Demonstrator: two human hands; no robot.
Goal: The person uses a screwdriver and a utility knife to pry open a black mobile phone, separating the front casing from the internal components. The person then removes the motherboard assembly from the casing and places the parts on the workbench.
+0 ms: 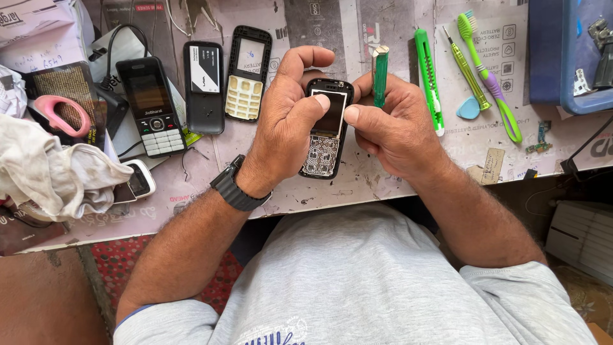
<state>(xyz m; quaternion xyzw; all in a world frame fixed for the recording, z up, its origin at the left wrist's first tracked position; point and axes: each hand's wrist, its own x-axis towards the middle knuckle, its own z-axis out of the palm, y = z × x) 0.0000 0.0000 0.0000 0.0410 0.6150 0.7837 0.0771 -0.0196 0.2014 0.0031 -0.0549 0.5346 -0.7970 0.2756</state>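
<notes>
My left hand (287, 121) grips a small opened keypad phone (325, 137), its screen and bare circuit board exposed, with the thumb pressed on the screen's upper left. My right hand (396, 128) steadies the phone's right edge with its thumb and holds a green-handled tool (380, 75) upright between the fingers. A black watch sits on my left wrist. The phone lies low over the paper-covered workbench (357, 185).
To the left lie a phone front cover with keypad (246, 73), a black phone back with battery (204, 86), a whole keypad phone (152, 105), pink scissors (60, 114) and a cloth (57, 172). A green cutter (429, 80), screwdriver (466, 70), toothbrush (488, 76), blue pick (468, 108) and blue tray (568, 57) sit to the right.
</notes>
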